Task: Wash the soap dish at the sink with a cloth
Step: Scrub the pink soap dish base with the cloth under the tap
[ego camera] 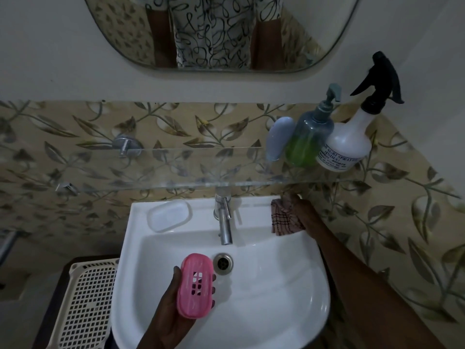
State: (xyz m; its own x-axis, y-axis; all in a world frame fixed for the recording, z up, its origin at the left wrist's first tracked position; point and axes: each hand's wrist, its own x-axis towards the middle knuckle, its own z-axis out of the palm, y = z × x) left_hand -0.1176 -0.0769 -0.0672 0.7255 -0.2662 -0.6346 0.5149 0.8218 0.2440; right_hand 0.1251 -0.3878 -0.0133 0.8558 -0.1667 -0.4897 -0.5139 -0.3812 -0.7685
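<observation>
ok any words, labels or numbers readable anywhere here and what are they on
"...AN AGRI SPRAYER" and "(INDIA)": label on the white spray bottle on the glass shelf; the first word is cut off.
"400075": same label, lower line, only roughly legible.
Other lines on that label: too small and blurred to read.
No text shows anywhere else.

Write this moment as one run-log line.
left hand: holds pink soap dish over sink | right hand: on checked cloth at sink rim | tap: no water visible
</observation>
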